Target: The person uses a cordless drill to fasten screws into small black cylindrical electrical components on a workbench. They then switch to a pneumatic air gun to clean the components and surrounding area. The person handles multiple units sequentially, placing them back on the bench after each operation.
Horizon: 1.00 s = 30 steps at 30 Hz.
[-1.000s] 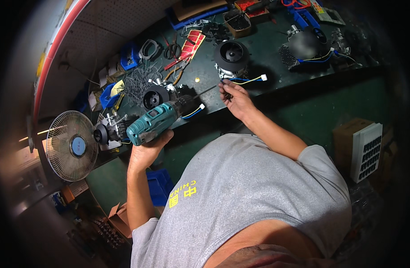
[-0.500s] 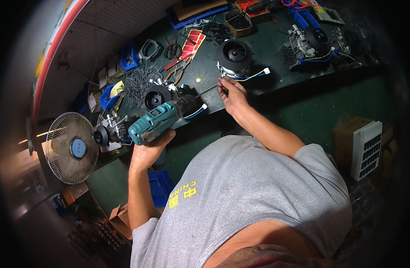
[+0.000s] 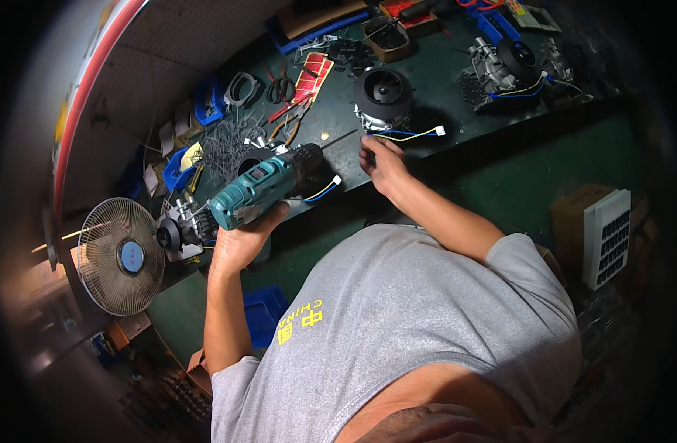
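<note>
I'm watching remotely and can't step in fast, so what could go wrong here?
1. The drill is in the left hand alone; its bit points toward the right hand and could slip into it.
2. The wires lie beside the right hand and may snag.
3. Loose screws could scatter.

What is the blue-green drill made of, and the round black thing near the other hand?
The drill in the left hand looks like hard plastic: a smooth teal shell with a dull shine, black at the front. Its thin bit looks like metal. The round black fan housing beyond the right hand seems to be matte moulded plastic, though painted metal can't be ruled out.
</note>
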{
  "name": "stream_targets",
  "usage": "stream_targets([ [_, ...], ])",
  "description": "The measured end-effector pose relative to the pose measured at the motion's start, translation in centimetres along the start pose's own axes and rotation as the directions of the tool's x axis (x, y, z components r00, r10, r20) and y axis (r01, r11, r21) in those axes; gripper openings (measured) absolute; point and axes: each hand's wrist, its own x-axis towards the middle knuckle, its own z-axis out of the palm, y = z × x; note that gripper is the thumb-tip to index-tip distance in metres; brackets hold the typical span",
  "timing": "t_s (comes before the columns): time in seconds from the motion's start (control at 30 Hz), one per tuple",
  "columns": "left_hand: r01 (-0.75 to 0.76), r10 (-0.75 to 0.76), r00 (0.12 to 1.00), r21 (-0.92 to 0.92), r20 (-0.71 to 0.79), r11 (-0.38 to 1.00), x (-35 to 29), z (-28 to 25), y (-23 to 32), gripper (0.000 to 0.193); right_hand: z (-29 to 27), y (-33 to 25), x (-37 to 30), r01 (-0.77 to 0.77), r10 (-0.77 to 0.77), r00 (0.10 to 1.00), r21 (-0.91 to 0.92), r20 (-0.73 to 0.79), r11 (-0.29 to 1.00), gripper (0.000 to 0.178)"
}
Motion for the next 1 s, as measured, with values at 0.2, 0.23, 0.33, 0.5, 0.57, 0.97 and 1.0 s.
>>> stream_targets([
  [0.2, -0.01, 0.006, 0.999, 0.09, 0.046, 0.996, 1.6, 0.3, 1.3, 0.038, -6.6, -2.0, 2.7, 0.392, -0.412, 0.911, -0.313, 0.002, 0.865, 0.015],
  [0.23, -0.037, 0.034, 0.998, 0.07, 0.052, 0.997, 1.9, 0.4, 1.5, 0.038, -7.0, -2.7, 3.2, 0.483, -0.514, 0.857, -0.396, 0.032, 0.781, 0.014],
  [0.33, -0.085, 0.082, 0.994, 0.042, 0.071, 0.995, 2.8, 0.9, 1.7, 0.038, -8.4, -4.2, 5.6, 0.708, -0.768, 0.605, -0.585, 0.212, 0.396, 0.016],
  [0.5, -0.099, 0.094, 0.992, 0.05, 0.089, 0.994, 3.4, 1.3, 2.3, 0.036, -9.0, -5.8, 5.7, 0.763, -0.784, 0.492, -0.621, 0.378, 0.18, 0.019],
  [0.57, -0.072, 0.064, 0.993, 0.084, 0.098, 0.994, 3.6, 1.2, 2.5, 0.035, -7.7, -6.9, 4.3, 0.825, -0.785, 0.411, -0.555, 0.464, 0.104, 0.018],
  [0.97, -0.139, 0.111, 0.976, 0.14, 0.189, 0.98, 5.6, 0.4, 4.7, 0.032, -9.6, -7.4, 6.9, 0.804, -0.696, 0.304, -0.568, 0.65, -0.179, 0.026],
  [1.0, -0.194, 0.131, 0.964, 0.276, 0.231, 0.941, 6.0, 0.2, 6.7, 0.03, -9.7, -7.2, 7.1, 0.797, -0.687, 0.325, -0.579, 0.65, -0.17, 0.027],
])
